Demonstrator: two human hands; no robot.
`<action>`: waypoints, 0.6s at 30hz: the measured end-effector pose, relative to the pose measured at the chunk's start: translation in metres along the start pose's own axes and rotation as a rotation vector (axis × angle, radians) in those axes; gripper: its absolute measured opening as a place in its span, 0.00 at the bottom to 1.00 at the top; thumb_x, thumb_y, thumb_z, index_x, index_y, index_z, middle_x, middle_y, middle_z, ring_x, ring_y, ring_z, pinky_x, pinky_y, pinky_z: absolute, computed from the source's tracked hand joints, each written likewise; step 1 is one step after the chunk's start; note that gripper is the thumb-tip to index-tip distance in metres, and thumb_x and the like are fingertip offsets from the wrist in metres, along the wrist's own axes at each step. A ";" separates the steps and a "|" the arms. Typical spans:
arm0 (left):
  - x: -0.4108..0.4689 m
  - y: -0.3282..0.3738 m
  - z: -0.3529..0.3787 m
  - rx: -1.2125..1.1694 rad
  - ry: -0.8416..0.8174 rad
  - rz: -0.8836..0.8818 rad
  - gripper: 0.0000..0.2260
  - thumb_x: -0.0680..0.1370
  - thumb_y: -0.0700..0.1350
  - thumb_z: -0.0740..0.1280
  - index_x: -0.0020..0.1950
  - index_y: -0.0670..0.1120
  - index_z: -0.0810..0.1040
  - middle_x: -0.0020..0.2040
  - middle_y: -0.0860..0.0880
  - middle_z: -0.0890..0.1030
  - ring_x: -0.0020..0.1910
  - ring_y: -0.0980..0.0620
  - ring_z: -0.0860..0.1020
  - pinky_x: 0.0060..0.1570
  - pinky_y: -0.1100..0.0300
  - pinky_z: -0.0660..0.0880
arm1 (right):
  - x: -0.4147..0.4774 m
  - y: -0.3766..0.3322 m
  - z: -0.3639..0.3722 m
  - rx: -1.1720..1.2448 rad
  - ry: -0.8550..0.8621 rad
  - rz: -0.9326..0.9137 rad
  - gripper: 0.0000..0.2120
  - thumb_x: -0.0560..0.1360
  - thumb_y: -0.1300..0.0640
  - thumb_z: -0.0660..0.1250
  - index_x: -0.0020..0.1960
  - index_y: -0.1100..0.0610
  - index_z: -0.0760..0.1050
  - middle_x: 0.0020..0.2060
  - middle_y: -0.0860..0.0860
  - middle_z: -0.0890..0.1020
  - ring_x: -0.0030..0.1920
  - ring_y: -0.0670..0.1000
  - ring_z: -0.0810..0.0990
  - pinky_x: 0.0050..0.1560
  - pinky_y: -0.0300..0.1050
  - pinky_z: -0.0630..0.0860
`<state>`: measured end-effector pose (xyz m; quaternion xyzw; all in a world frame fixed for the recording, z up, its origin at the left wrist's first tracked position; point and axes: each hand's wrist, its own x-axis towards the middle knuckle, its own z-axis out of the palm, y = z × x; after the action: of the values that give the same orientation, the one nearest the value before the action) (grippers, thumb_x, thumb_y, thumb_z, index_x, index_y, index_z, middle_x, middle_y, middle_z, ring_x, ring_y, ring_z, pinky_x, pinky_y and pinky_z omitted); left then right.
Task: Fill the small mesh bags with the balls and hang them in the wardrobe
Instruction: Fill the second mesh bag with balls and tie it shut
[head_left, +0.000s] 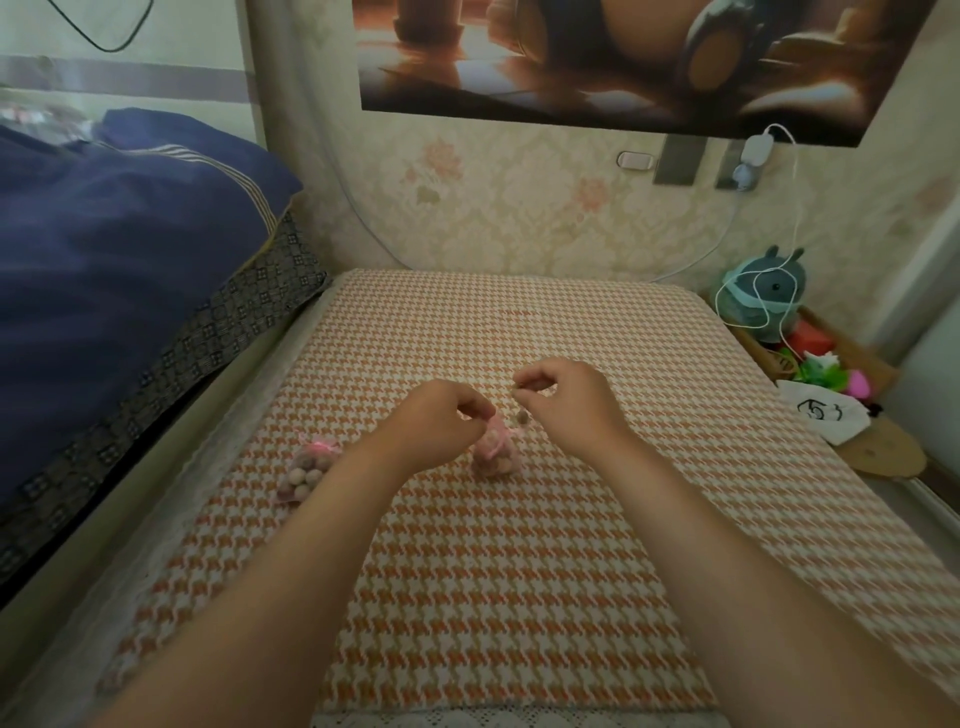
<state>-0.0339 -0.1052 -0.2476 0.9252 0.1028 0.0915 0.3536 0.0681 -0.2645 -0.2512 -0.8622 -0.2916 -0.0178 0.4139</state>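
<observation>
Bag (496, 453), pink mesh and holding balls (503, 463), stands on the cloth (519, 571) right under the grip, its gathered neck pointing up between the two hands. The left hand (441, 423) comes in from the near left with its fingers curled, and its thumb and forefinger pinch the neck of the bag at the top. The right hand (566, 402) sits just beside it on the far right, also with curled fingers, and pinches a thin cord (521, 410) that hangs down toward the neck. Whether the cord is pulled tight is too fine to tell. A pink ribbon shows around the neck just below the left fingertips.

To the left of the grip, past the left wrist, a second bag (306, 470) lies on its side on the cloth, full of pale balls and tied with a pink bow; no hand touches it.

The cloth is an orange and white houndstooth spread over the flat surface under both forearms. Farther left, a blue quilt (119, 249) is piled on a bed. Far to the right of the grip, a teal plush toy (763, 291) sits in a box with a white cable (795, 208) looped over it. A poster (623, 62) hangs on the wall beyond the hands.
</observation>
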 end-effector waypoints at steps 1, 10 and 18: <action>-0.001 0.001 0.000 0.006 0.004 0.004 0.10 0.78 0.43 0.67 0.57 0.50 0.83 0.51 0.57 0.81 0.45 0.63 0.75 0.41 0.74 0.67 | -0.003 -0.005 -0.001 0.017 0.001 -0.024 0.06 0.76 0.52 0.73 0.53 0.47 0.84 0.44 0.40 0.83 0.46 0.39 0.82 0.50 0.41 0.78; -0.006 0.004 0.001 0.035 0.019 -0.003 0.12 0.78 0.43 0.66 0.59 0.48 0.83 0.52 0.51 0.84 0.49 0.53 0.80 0.45 0.63 0.72 | -0.025 -0.031 -0.001 -0.159 -0.076 -0.201 0.06 0.75 0.46 0.73 0.52 0.42 0.83 0.45 0.36 0.84 0.42 0.32 0.77 0.42 0.34 0.72; -0.006 0.002 -0.001 -0.036 0.017 0.010 0.09 0.79 0.43 0.67 0.56 0.49 0.84 0.50 0.54 0.84 0.46 0.59 0.78 0.44 0.69 0.68 | -0.025 -0.030 0.004 -0.373 -0.167 -0.202 0.08 0.78 0.43 0.68 0.54 0.43 0.82 0.51 0.39 0.77 0.49 0.43 0.76 0.43 0.42 0.70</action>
<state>-0.0401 -0.1074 -0.2462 0.9185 0.0994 0.1029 0.3686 0.0317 -0.2595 -0.2396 -0.8887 -0.4013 -0.0414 0.2178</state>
